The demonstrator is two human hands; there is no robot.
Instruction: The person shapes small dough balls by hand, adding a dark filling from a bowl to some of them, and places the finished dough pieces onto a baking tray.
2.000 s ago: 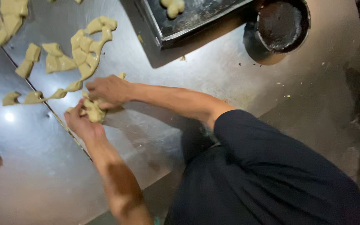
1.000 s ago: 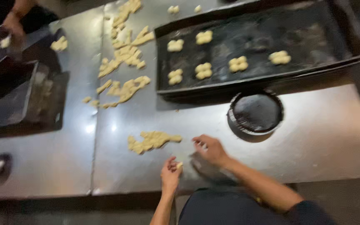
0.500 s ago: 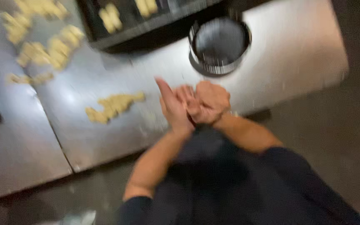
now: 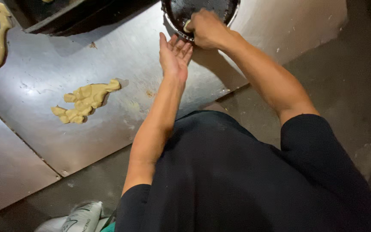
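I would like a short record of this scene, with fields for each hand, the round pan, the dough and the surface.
left hand: open, palm up, fingers straight, held beside the round pan
right hand: closed on a small pale piece at the pan rim
round pan: dark, at the top edge of the picture, partly cut off
dough scraps: pale, irregular, lying apart from both hands
surface: metal table, shiny, with a few crumbs

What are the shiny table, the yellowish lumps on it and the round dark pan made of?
The table looks like brushed stainless steel: grey, reflective, with scuffs and a seam between sheets. The yellowish lumps look like soft raw dough: matte, pale, irregular edges. The round pan, which the right hand reaches into, seems dark metal with a brighter rim, possibly coated or greased; hard to tell. The left hand is open beside it.
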